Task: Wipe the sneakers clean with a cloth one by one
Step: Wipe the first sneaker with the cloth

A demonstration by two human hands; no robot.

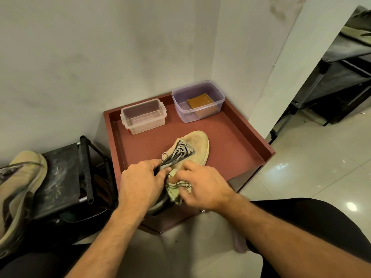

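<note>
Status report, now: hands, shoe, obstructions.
Left hand grips sneaker at the laces. Right hand presses cloth to its side. Second sneaker waits on black rack. Nothing blocking on the tray.

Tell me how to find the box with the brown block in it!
Look at the red-brown tray in the wall corner, where a sneaker is being wiped. Two clear plastic boxes stand along its far edge. Yours is the purple-tinted box on the right, holding a brown block; the clear box beside it is empty.

Matt fabric sneaker (197,146), clear plastic box (143,116), glossy floor (301,169).
</note>
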